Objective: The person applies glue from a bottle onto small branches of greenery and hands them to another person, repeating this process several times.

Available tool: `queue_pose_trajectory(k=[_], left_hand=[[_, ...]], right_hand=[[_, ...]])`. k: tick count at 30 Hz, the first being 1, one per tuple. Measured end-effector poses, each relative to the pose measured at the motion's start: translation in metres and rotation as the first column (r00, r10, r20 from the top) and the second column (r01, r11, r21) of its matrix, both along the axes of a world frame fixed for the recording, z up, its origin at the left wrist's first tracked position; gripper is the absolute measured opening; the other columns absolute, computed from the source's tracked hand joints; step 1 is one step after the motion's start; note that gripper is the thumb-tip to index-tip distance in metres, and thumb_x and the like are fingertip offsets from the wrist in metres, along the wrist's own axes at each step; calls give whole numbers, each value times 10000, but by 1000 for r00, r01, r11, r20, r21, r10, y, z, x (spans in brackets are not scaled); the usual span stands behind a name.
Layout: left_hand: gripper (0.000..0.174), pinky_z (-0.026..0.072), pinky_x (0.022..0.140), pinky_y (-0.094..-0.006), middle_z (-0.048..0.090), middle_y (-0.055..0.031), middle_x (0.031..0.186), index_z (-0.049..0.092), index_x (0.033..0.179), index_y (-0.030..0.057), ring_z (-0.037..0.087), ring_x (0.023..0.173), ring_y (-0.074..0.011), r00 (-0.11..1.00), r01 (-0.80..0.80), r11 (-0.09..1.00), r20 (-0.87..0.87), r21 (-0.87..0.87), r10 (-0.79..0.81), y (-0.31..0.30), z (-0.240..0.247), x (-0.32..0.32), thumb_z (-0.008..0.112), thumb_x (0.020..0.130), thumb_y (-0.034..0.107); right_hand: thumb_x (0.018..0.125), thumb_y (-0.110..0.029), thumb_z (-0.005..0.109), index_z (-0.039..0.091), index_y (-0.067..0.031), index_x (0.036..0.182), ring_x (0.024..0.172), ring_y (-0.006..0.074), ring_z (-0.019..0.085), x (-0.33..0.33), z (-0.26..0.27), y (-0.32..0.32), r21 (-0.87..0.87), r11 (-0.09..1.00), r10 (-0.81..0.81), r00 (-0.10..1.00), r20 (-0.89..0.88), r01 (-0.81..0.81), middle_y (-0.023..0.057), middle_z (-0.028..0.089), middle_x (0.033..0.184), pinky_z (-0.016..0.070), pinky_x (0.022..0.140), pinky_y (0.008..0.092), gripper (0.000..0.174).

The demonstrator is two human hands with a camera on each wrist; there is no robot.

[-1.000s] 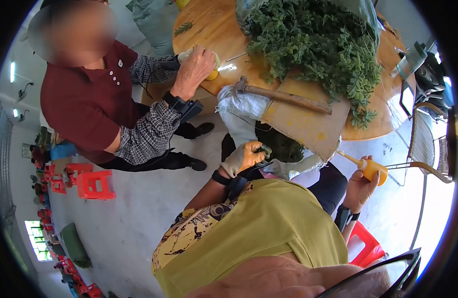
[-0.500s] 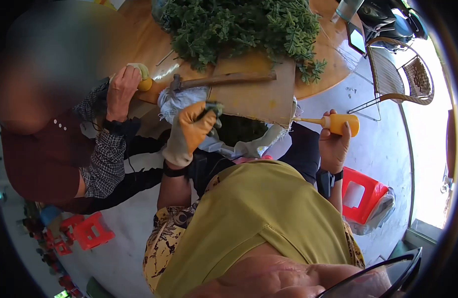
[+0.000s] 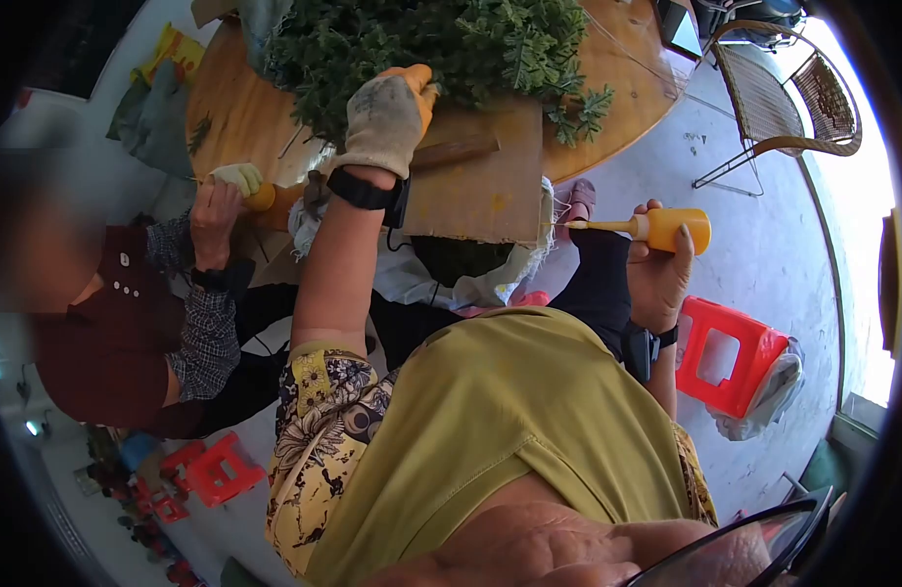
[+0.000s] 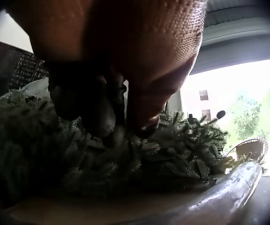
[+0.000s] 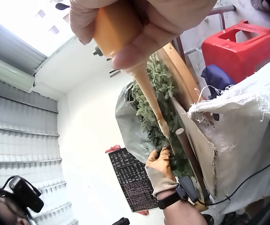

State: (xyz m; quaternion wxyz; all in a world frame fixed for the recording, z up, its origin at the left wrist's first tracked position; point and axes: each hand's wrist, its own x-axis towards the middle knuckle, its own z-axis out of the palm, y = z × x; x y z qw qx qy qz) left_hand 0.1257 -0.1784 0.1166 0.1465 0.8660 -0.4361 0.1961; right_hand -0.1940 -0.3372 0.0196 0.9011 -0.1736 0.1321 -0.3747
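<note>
My left hand (image 3: 387, 115), in an orange-and-grey glove, reaches over the heap of green artificial sprigs (image 3: 529, 49). Its dark fingertips (image 4: 99, 117) point down among the sprigs in the left wrist view; I cannot tell whether they pinch one. My bare right hand (image 3: 661, 279) grips a yellow squeeze bottle (image 3: 684, 231) on its side. The bottle's long nozzle (image 5: 149, 96) points left in the head view, its tip near the edge of the cardboard (image 3: 480, 196). A wooden hammer handle (image 3: 456, 150) lies on that cardboard, partly hidden behind my left hand.
An open white woven sack (image 3: 514, 279) with dark greenery inside hangs below the cardboard. Across the wooden table (image 3: 231, 108), another person's hand (image 3: 214, 220) is beside a second yellow bottle (image 3: 261, 199). A red stool (image 3: 761, 360) and wicker chair (image 3: 764, 103) stand right.
My left hand has risen from beside the sack, past the cardboard, to the sprigs. The right hand keeps its hold on the squeeze bottle. The head view has shifted.
</note>
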Motion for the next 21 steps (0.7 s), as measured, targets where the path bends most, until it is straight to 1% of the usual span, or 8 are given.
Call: queue_pose_trajectory(k=[3, 5, 7, 10, 13, 15, 17, 21], left_hand=[[199, 511, 644, -404, 674, -114, 769, 658, 832, 26, 635, 737, -364, 1000, 6, 975, -6, -221, -7, 4, 8, 7, 664, 830, 225], [154, 454, 559, -304, 697, -68, 750, 695, 917, -6, 603, 609, -166, 932, -15, 801, -299, -598, -206, 13, -5, 33, 669, 849, 129], [183, 436, 559, -253, 692, 7, 809, 700, 1013, -3, 571, 650, -58, 807, -187, 721, -523, -667, -274, 32, 9, 34, 660, 873, 108], [169, 413, 552, -198, 659, 50, 841, 691, 1031, 13, 548, 658, -22, 814, -152, 596, -442, -789, -377, 54, 2, 45, 636, 887, 81], [179, 424, 563, -171, 661, 18, 864, 676, 1048, 15, 567, 702, -29, 767, -138, 690, -518, -711, -380, 76, 1, 26, 642, 881, 69], [155, 470, 580, -181, 665, -12, 886, 664, 1038, 21, 607, 732, -77, 664, -177, 651, -578, -738, -475, 84, -16, 17, 617, 893, 47], [143, 543, 614, -232, 672, -43, 921, 653, 1038, 24, 646, 763, -128, 336, -383, 431, -558, -817, -759, 79, -23, -13, 598, 907, 37], [162, 619, 653, -347, 684, -105, 1019, 641, 1065, -1, 686, 830, -203, 210, -469, 424, -564, -775, -798, 83, -50, -54, 575, 919, 24]], right_hand=[[924, -222, 598, 509, 73, 1194, 1051, 238, 567, -5, 0, -4, 5, 1000, -18, 1000, 19, 17, 165, 566, 1144, 520, 638, 241, 409], [925, -222, 596, 510, 76, 1193, 1051, 241, 567, -4, -5, -7, 14, 999, -36, 999, 21, 36, 173, 566, 1142, 523, 638, 239, 409], [926, -221, 595, 510, 79, 1193, 1051, 245, 567, -3, -8, -8, 16, 999, -41, 999, 25, 40, 182, 566, 1139, 525, 639, 238, 410], [926, -221, 595, 513, 83, 1187, 1058, 251, 564, 0, -11, -8, 21, 1000, -22, 999, 28, 21, 193, 566, 1136, 528, 642, 237, 409], [927, -220, 595, 515, 88, 1182, 1065, 258, 560, 3, -11, -6, 4, 1000, -18, 999, 34, 17, 195, 566, 1135, 529, 643, 237, 408], [926, -229, 596, 519, 84, 1180, 1071, 266, 559, 6, -10, -5, -15, 999, -38, 999, 29, 39, 190, 569, 1136, 529, 647, 247, 410], [926, -231, 595, 516, 79, 1185, 1079, 272, 557, 9, -6, -2, -30, 999, -21, 999, 30, 22, 186, 571, 1147, 529, 647, 254, 411], [926, -209, 603, 479, 24, 1227, 1170, 280, 502, 16, 1, 1, -60, 998, 16, 998, 61, -13, 172, 520, 1244, 548, 650, 247, 400]])
